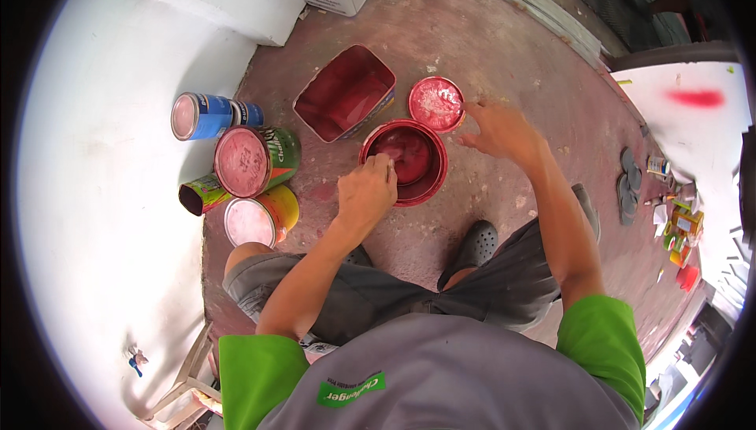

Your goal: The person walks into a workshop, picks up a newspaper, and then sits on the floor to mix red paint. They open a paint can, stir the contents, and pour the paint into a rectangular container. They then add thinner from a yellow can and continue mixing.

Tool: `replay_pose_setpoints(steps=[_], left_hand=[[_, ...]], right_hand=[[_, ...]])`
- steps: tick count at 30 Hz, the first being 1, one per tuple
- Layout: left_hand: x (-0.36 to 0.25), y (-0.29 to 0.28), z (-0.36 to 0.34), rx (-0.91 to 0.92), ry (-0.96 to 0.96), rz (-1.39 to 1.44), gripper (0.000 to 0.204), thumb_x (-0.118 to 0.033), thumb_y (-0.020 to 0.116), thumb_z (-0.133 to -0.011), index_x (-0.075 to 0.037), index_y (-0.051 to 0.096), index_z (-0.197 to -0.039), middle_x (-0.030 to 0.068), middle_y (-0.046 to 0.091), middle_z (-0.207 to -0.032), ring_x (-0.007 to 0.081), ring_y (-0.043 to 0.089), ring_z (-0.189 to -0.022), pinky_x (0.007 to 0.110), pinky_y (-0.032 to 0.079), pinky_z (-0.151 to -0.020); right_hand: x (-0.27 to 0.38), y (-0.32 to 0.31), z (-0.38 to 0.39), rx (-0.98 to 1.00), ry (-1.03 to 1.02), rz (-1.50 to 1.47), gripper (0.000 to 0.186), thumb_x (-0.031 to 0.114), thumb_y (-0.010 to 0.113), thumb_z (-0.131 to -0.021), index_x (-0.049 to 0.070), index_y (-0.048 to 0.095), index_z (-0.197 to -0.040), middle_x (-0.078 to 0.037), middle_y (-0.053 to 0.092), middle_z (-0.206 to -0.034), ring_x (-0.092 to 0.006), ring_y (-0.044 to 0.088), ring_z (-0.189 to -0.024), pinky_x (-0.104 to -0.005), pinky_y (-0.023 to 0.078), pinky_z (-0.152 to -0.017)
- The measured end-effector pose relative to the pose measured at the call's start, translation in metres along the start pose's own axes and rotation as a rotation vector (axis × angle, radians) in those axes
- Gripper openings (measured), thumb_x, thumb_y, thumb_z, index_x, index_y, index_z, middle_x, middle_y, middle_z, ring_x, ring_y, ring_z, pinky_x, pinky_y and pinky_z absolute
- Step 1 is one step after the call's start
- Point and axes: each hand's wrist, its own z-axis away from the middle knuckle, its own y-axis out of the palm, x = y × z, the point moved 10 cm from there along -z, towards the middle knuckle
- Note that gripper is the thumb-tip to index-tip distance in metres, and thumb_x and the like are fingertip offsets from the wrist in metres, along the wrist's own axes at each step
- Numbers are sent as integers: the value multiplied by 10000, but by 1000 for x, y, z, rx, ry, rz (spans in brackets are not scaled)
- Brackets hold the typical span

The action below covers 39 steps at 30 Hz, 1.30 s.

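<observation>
Curling over the near side of the can (pixel 439 179): left hand (pixel 365 195); whether pinching, cannot tell. Can lies ahead-right of it. Right hand (pixel 504 129): fingers spread; lid (pixel 437 105) just left of fingertips, contact unclear.

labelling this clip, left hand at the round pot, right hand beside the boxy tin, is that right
Not the tin: the head view shows the right hand beside the round lid. The left hand is at the round pot, as said.
</observation>
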Motion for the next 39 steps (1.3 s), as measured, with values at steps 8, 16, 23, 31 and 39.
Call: replay_pose_setpoints(steps=[8,16,23,31,39], left_hand=[[39,-10,28,-53,-374,266,292,-255,570,-1025,-65,486,-1231,253,694,-1097,491,700,-896,610,524,-755],[77,59,57,317,-674,570,603,-477,433,-1049,47,514,-1336,381,644,-1220,573,592,-1192,577,448,-1029],[72,39,47,222,-604,662,539,-385,409,-998,79,603,-1192,411,671,-1055,610,618,-1057,618,462,-984],[35,21,46,413,-617,994,504,-383,463,-1001,71,646,-1118,222,719,-1014,303,710,-874,432,549,-825],[23,-11,13,337,-591,1514,573,-388,415,-1026,104,646,-1210,213,724,-1045,279,730,-895,401,595,-802]], right_hand=[[-2,60,6,225,97,-67,988,355,905,-760,139,413,-1589,-252,602,-1430,-446,616,-1273,-509,505,-1064],[49,110,17,-182,-251,-326,1370,369,1027,-513,106,299,-1644,-190,488,-1584,-377,526,-1424,-465,453,-1168],[67,116,21,-177,-168,-883,1445,469,1069,-421,56,350,-1605,-164,503,-1564,-315,497,-1450,-478,416,-1202],[68,4,60,-327,-371,-655,1597,554,1068,-361,43,250,-1633,-189,382,-1628,-361,385,-1514,-498,356,-1238],[92,-66,48,-419,-532,-588,1664,469,1087,-403,22,107,-1672,-201,419,-1615,-360,487,-1450,-480,390,-1221]])
